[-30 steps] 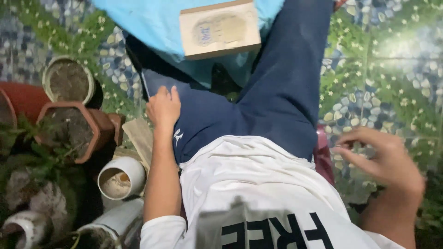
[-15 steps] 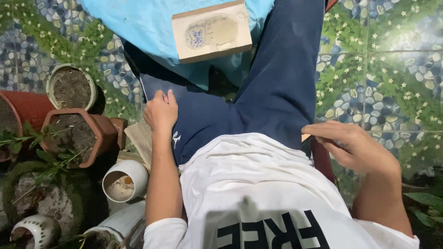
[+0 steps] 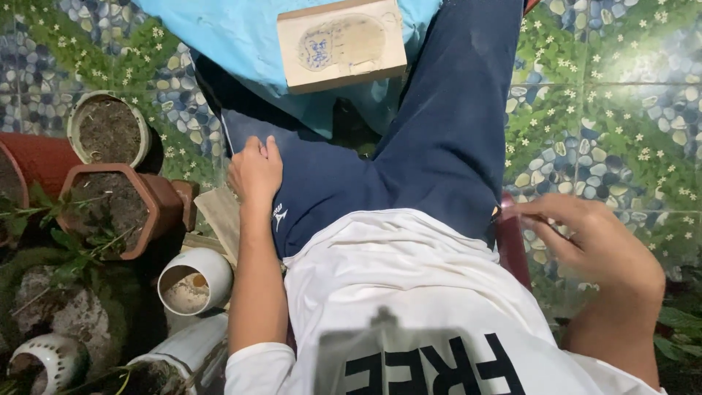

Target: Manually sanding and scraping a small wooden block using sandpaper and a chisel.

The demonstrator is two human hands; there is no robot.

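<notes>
Pebble-and-flower patterned floor tiles (image 3: 621, 110) fill the frame's edges. Top centre, a pale wooden block (image 3: 342, 44) lies on blue cloth (image 3: 219, 36); left hand (image 3: 256, 172) rests flat on the thigh as a brace, right hand (image 3: 592, 245) loosely curled, holding nothing visible.

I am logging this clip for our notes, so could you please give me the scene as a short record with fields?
Posture: person seated, dark blue trousers, white printed shirt
Left hand: rests flat on the left thigh, holds nothing
Right hand: fingers curled at the right hip beside the dark red seat edge; contents cannot be told
Ahead: pale rectangular wooden block lies on light blue cloth
Left side: hexagonal terracotta plant pot, round white pot
Floor: green pebble-and-flower patterned tiles
</notes>
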